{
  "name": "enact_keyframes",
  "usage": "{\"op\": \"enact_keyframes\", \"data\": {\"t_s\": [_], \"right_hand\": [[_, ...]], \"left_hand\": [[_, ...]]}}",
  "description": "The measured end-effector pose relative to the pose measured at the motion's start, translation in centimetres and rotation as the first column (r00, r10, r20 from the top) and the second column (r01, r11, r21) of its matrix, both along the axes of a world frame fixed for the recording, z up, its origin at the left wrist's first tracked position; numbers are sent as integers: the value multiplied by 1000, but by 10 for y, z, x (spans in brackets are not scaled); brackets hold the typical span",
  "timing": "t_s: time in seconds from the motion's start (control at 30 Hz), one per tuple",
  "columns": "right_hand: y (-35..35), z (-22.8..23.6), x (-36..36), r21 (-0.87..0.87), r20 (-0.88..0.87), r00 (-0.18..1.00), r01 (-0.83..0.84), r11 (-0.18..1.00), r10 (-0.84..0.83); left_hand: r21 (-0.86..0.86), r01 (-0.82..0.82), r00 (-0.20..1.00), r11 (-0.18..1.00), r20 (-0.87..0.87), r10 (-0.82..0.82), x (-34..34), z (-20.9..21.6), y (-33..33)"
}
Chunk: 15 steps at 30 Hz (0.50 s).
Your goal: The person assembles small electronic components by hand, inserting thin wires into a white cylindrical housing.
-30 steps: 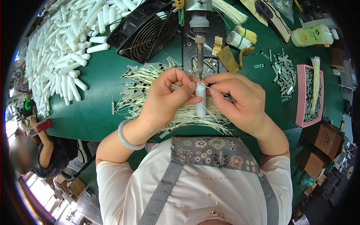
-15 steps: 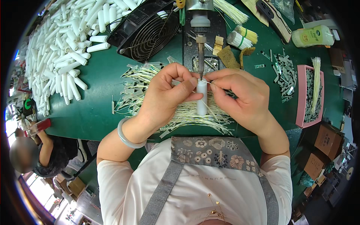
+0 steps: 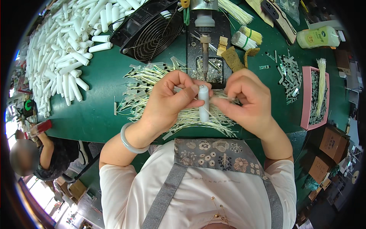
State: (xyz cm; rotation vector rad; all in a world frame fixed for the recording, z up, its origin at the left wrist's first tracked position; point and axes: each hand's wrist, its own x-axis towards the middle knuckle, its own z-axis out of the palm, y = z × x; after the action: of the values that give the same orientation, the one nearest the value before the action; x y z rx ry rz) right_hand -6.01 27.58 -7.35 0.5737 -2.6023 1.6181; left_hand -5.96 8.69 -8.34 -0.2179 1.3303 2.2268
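Observation:
My left hand [image 3: 171,93] is closed on a white cylindrical battery cell [image 3: 204,105], held upright between thumb and fingers with its metal end up. Just above that end is the tip of a soldering iron [image 3: 205,61], fixed pointing down and apart from the cell. To the right of the cell, my right hand [image 3: 248,99] has its thumb and forefinger apart and nothing visible between them; its fingertips are slightly blurred. Under both hands lies a heap of thin pale wires [image 3: 183,124] with small strips on their ends.
Many white cells [image 3: 70,57] are piled at the far left, beside a black fan [image 3: 152,36]. A solder-splashed tray [image 3: 217,72] and brown sponge pieces [image 3: 232,59] lie beyond my hands. Rightward are small circuit boards [image 3: 291,78], a pink box [image 3: 306,99] and a bottle [image 3: 318,37].
The cell has come down and toward me, away from the iron tip. My right hand has drawn back to the right, its pinch on a thin wire released.

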Motion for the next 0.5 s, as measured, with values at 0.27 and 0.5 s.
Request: {"op": "enact_keyframes", "data": {"t_s": [0.27, 0.5], "right_hand": [[-7, -14, 27, -39, 164, 972, -163, 986, 167], [-1, -10, 30, 161, -372, 906, -150, 976, 201]], "left_hand": [[16, -31, 999, 999, -44, 32, 17, 8, -4], [-111, 214, 973, 970, -69, -222, 6, 20, -26]]}}
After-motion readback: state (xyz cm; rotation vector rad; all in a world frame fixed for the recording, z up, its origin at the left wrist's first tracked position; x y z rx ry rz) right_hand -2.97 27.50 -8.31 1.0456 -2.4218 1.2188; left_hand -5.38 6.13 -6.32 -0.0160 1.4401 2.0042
